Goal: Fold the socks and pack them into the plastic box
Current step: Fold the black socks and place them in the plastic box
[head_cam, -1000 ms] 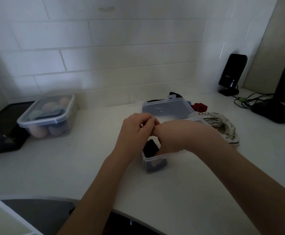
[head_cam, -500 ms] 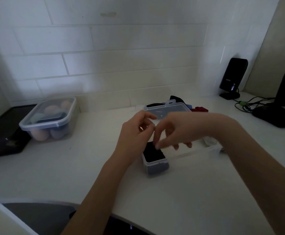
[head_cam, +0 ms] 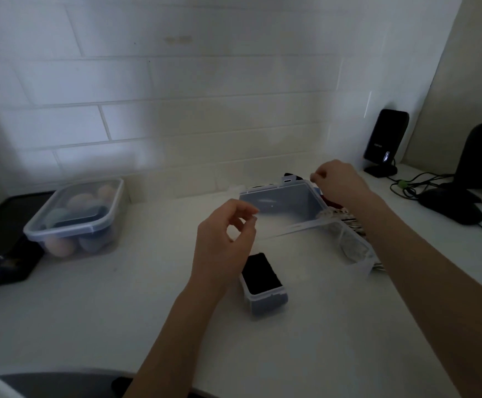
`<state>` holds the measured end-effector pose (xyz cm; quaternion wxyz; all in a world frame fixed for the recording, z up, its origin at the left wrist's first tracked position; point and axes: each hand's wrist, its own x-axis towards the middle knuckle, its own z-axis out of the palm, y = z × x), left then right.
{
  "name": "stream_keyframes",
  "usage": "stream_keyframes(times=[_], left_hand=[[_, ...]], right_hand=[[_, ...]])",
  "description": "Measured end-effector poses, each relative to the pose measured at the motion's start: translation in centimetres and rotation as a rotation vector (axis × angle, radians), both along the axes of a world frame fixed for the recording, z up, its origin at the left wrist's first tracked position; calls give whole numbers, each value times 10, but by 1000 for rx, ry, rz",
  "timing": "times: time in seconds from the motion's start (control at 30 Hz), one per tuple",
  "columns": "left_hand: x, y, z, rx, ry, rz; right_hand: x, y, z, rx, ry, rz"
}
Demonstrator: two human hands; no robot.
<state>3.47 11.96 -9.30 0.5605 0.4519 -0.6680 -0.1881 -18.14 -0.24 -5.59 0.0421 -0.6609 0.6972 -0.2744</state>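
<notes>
My left hand (head_cam: 222,234) loosely curled, empty, above the plastic box (head_cam: 265,297) holding a folded black sock (head_cam: 259,274), my right hand (head_cam: 338,185) reaching behind the raised lid (head_cam: 282,202), possibly pinching something, patterned socks (head_cam: 346,222) on the desk (head_cam: 119,326)

Both bare forearms reached forward over the counter. The left hand (head_cam: 222,239) hovered near the middle, palm turned inward, fingers loosely curled with thumb and forefinger close together, holding nothing. The right hand (head_cam: 338,183) stretched farther toward the back edge, wrist bent down, fingers curled; whether they pinched anything could not be told.
</notes>
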Motion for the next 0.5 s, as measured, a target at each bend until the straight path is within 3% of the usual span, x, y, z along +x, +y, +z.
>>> stream_keyframes(times=[0.13, 0.3, 0.4, 0.5], left_hand=[[0, -1, 0, -18, -35, 9], [-1, -1, -2, -24, -66, -6], [-1, -2, -2, -39, -77, -3], [-1, -2, -3, -39, -77, -4]], right_hand=[[0, 3, -1, 224, -47, 25], [-7, 3, -9, 320, -109, 10], [-11, 6, -10, 256, -247, -42], [-17, 11, -4, 21, -372, -149]])
